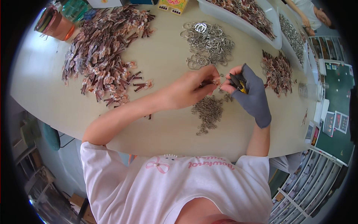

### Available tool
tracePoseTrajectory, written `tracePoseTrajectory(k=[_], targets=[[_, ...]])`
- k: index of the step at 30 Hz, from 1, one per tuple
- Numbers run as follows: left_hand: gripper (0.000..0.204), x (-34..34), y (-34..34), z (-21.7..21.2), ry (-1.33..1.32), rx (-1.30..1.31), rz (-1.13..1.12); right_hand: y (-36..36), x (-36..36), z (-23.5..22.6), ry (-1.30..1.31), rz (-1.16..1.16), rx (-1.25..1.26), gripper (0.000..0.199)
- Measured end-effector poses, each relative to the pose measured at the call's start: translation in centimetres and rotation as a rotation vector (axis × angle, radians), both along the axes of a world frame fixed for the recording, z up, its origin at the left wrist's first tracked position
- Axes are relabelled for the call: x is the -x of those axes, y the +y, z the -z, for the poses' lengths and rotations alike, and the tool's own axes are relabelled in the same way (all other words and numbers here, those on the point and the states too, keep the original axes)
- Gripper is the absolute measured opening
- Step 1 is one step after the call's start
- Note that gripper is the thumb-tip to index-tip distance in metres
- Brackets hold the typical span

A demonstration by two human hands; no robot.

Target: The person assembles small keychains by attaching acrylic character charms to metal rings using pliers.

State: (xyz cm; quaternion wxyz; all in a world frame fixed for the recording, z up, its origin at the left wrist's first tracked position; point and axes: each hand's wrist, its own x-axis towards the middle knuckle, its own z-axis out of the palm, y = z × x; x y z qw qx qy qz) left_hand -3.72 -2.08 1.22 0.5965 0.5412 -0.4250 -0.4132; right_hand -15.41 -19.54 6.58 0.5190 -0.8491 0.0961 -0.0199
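metal rings [213, 42]: shiny | cutouts [100, 50]: glossy, plastic-looking | glove [255, 97]: matt cloth | tabletop [166, 134]: smooth

The person wears a loose white T-shirt [179, 188] with short sleeves [97, 154] and a rounded neckline [201, 198]. Its chest carries a pink bow [157, 165] drawn in outline with a pale dot at the knot, a short row of pale beads or dots [170, 155], and pink lettering [212, 164]. The right hand [250, 91] wears a dark grey glove [256, 100] that leaves the fingertips uncovered and ends at the wrist; the left hand [189, 88] is bare.
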Motion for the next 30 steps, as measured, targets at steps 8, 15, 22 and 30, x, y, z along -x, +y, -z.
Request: tracePoseTrajectory(k=[8, 15, 22, 30], targets=[[0.021, -0.4, 0.5, -1.4, -0.239, -0.074, -0.006, 0.2, -0.1, 0.3, 0.04, 0.065, 0.002, 0.026], [0.015, -0.4, 0.4, -0.5, -0.261, 0.099, -0.046, 0.3, 0.1, 0.2, 0.075, 0.046, -0.175, 0.025], [0.007, -1.2, 0.3, 1.3, -0.354, 0.111, -0.204, -2.2, -1.5, 1.8, 0.006, 0.077, 0.323, 0.016], [0.006, -1.9, 0.1, 1.7, -0.304, 0.026, -0.236, -3.5, -4.6, 5.5, -0.265, -0.104, 0.811, 0.024]])
